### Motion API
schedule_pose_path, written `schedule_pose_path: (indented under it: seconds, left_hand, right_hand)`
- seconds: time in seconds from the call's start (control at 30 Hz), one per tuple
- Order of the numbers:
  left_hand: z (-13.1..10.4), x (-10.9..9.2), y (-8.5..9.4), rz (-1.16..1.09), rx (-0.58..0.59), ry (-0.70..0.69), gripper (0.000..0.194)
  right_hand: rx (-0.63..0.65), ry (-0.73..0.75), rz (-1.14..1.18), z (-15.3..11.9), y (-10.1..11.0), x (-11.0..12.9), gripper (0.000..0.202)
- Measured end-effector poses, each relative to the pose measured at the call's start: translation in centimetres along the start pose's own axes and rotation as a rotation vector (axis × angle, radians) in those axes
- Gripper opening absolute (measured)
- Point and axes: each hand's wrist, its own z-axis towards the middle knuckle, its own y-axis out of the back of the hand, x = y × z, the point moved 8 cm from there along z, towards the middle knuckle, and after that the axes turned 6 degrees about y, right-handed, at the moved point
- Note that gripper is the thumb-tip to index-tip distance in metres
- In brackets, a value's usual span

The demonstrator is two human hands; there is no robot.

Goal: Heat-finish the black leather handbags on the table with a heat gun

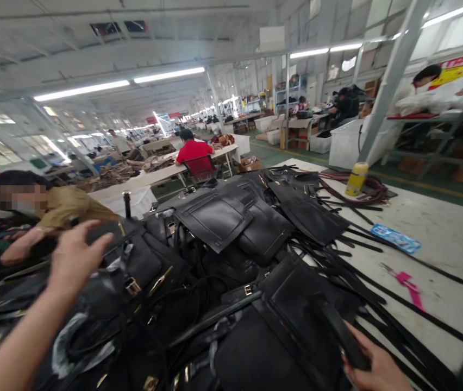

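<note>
My right hand (372, 355), at the bottom right, is closed round the black handle strap of a black leather bag (272, 347). The bag lies on a heap of similar black bags with gold buckles and zips. Raised over the heap at the left is my left hand (77, 251), its fingers apart and nothing in them. Below that hand lies another black bag (142, 260) with a gold buckle. Flat black leather panels (215, 217) rest on the pile's middle, and long black straps (411, 304) trail off to the right.
A white table (460, 233) carries the heap. On it lie pink-handled snips (408, 285), a blue packet (395, 239), a yellow bottle (356, 179) and brown straps (333, 182). A co-worker (64, 209) is close at the left; a person in red (193, 149) sits farther back.
</note>
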Motion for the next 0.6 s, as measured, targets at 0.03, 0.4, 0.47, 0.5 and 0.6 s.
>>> schedule_pose_path:
  seconds: [0.03,0.4,0.47,0.5,0.6]
  left_hand:
    - [-4.0,-2.6,-3.1,-0.087,0.177,-0.096,0.045]
    - [-41.6,-12.9,-20.1,0.151,0.585,-0.29,0.054]
    - [-41.5,-13.0,-20.4,0.196,0.581,-0.309,0.054]
    - [-41.4,-13.2,-20.5,0.204,0.587,-0.326,0.053]
    - [-40.6,-13.4,-20.4,0.212,0.584,-0.328,0.05]
  right_hand:
    - [-0.001,-0.031,0.004,0.1,0.0,-0.3,0.084]
    - [0.694,-0.22,0.141,2.9,-5.9,5.1,0.078]
    - [0.711,-0.163,0.117,4.7,-8.1,6.2,0.071]
    - [0.704,-0.135,0.112,5.6,-9.1,6.7,0.07]
    - [0.637,-0.047,0.123,7.9,-11.3,8.3,0.071]
